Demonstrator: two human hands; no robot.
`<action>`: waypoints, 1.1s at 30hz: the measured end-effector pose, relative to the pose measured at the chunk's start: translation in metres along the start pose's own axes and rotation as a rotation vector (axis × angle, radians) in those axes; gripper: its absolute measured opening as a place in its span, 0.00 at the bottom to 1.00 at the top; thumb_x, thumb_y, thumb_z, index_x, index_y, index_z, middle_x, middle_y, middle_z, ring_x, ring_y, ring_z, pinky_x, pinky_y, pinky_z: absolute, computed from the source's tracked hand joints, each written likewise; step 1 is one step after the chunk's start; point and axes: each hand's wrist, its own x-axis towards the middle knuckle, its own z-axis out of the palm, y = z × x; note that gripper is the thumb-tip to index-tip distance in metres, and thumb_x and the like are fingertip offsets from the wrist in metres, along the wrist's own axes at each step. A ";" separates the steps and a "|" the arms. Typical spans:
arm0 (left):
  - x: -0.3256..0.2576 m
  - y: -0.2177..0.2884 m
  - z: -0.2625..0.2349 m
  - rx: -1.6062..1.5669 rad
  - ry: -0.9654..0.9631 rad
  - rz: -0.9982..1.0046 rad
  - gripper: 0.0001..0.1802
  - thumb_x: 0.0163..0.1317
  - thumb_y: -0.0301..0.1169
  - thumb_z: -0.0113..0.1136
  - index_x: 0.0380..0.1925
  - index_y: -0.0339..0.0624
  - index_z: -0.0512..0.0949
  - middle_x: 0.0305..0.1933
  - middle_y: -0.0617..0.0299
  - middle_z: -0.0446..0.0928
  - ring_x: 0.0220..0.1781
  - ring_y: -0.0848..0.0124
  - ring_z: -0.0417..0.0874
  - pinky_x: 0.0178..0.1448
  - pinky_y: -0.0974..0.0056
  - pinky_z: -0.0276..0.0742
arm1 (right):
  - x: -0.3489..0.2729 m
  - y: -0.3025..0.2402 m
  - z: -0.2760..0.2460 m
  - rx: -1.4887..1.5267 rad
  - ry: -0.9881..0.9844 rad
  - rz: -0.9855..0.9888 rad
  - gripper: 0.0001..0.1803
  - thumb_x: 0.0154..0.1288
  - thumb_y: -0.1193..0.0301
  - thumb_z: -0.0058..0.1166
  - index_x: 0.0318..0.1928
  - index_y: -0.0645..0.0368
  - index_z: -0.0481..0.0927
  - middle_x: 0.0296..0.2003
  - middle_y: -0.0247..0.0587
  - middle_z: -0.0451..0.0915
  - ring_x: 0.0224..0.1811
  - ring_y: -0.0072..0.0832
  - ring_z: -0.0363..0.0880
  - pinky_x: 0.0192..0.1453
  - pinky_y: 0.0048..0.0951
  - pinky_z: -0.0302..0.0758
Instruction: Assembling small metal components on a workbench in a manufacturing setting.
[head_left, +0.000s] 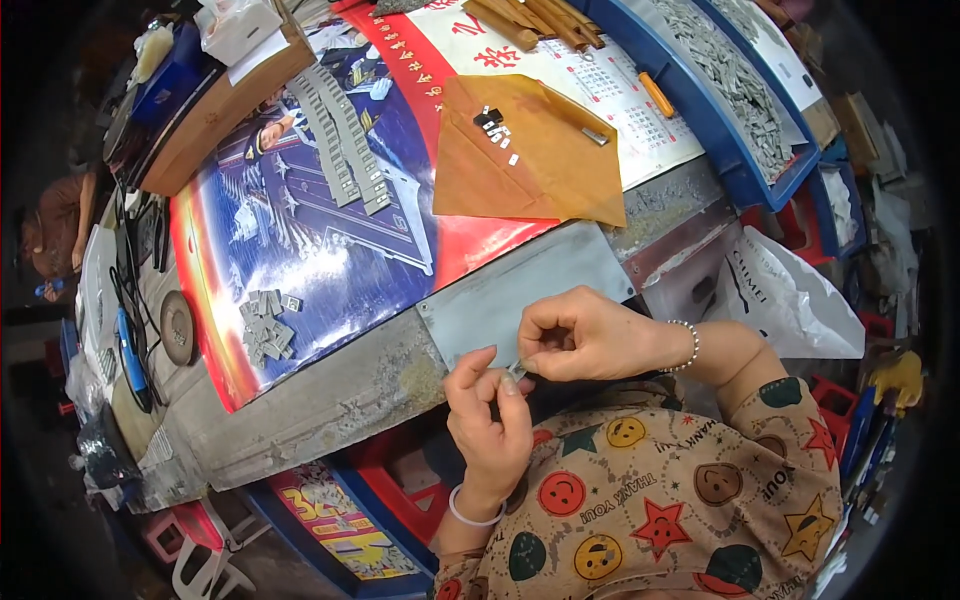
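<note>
evidently tiny, the small grey piece (516, 369) sits at the meeting of the fingertips, over the near edge of the grey metal plate (530, 290). it is mostly covered, so its full shape and material cannot be told; i would judge it very light and fairly stiff, and perhaps slick enough to twist or spring out of a careless pinch. anything so small probably calls for the very tips of thumb and forefinger, set on its outer edges, with light pressure in case it bends or chips.

the right hand (585, 337) has thumb and forefinger drawn together in a pinch, seemingly on the piece, the other fingers curled. the left hand (490, 420) comes up from below, half curled, its thumb tip just beside the piece; whether it grips too i cannot tell.

beyond the plate, brown paper (575, 190) carries small black and white bits (496, 127). to the left, a loose heap of grey blocks (266, 325) and two ribbed grey strips (340, 140) lie on a glossy poster (330, 285), all on the worn bench (310, 425). farther off at right, a blue tray (765, 190) holds many grey parts (740, 90), near an orange-handled tool (655, 95).
</note>
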 end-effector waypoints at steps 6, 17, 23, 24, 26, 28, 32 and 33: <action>0.001 -0.005 0.000 0.224 0.000 0.208 0.20 0.60 0.17 0.51 0.52 0.29 0.63 0.25 0.55 0.77 0.25 0.69 0.81 0.33 0.68 0.74 | 0.001 -0.004 0.003 -0.197 0.034 -0.082 0.06 0.58 0.75 0.54 0.30 0.66 0.73 0.26 0.37 0.76 0.26 0.19 0.73 0.31 0.22 0.71; -0.009 -0.014 0.003 0.230 0.073 0.280 0.17 0.63 0.18 0.49 0.52 0.33 0.61 0.31 0.56 0.78 0.33 0.74 0.79 0.42 0.72 0.73 | -0.001 -0.005 0.012 -0.156 0.085 -0.133 0.06 0.61 0.77 0.51 0.34 0.65 0.70 0.27 0.39 0.75 0.27 0.24 0.74 0.32 0.27 0.71; -0.009 -0.009 0.001 0.220 0.027 0.300 0.19 0.62 0.15 0.48 0.52 0.32 0.59 0.36 0.53 0.76 0.35 0.72 0.80 0.41 0.73 0.75 | -0.002 0.007 0.018 0.264 0.093 -0.090 0.05 0.64 0.77 0.54 0.38 0.64 0.73 0.27 0.30 0.73 0.28 0.14 0.72 0.31 0.19 0.71; -0.009 -0.007 0.001 0.235 0.011 0.293 0.19 0.62 0.15 0.47 0.52 0.32 0.58 0.36 0.53 0.76 0.34 0.73 0.80 0.41 0.73 0.75 | -0.003 0.009 0.016 0.319 0.036 -0.014 0.07 0.64 0.75 0.55 0.39 0.64 0.73 0.28 0.30 0.74 0.27 0.13 0.72 0.30 0.17 0.71; -0.010 -0.005 0.000 0.110 -0.011 0.193 0.18 0.62 0.15 0.46 0.52 0.32 0.58 0.35 0.54 0.76 0.33 0.73 0.79 0.40 0.73 0.75 | -0.005 0.009 0.013 0.372 -0.025 0.066 0.08 0.64 0.74 0.56 0.41 0.65 0.74 0.28 0.30 0.74 0.27 0.13 0.71 0.30 0.16 0.71; -0.011 -0.002 -0.001 -0.018 -0.034 0.094 0.18 0.63 0.16 0.45 0.52 0.32 0.59 0.34 0.55 0.76 0.33 0.74 0.79 0.40 0.73 0.75 | -0.007 0.008 0.011 0.327 -0.039 0.094 0.10 0.64 0.72 0.58 0.41 0.65 0.74 0.28 0.31 0.75 0.26 0.13 0.71 0.28 0.15 0.71; -0.009 0.008 -0.003 -0.146 -0.073 -0.108 0.17 0.64 0.18 0.44 0.53 0.33 0.59 0.30 0.57 0.76 0.31 0.76 0.78 0.39 0.74 0.74 | -0.005 0.015 0.008 0.351 -0.060 0.103 0.11 0.64 0.71 0.58 0.41 0.66 0.75 0.29 0.33 0.76 0.25 0.14 0.71 0.28 0.15 0.71; -0.008 0.010 -0.003 -0.177 -0.074 -0.162 0.17 0.65 0.19 0.44 0.53 0.34 0.58 0.29 0.58 0.76 0.31 0.76 0.77 0.38 0.74 0.73 | -0.004 0.015 0.007 0.424 -0.088 0.121 0.11 0.64 0.72 0.57 0.41 0.66 0.75 0.30 0.33 0.76 0.24 0.15 0.72 0.28 0.15 0.71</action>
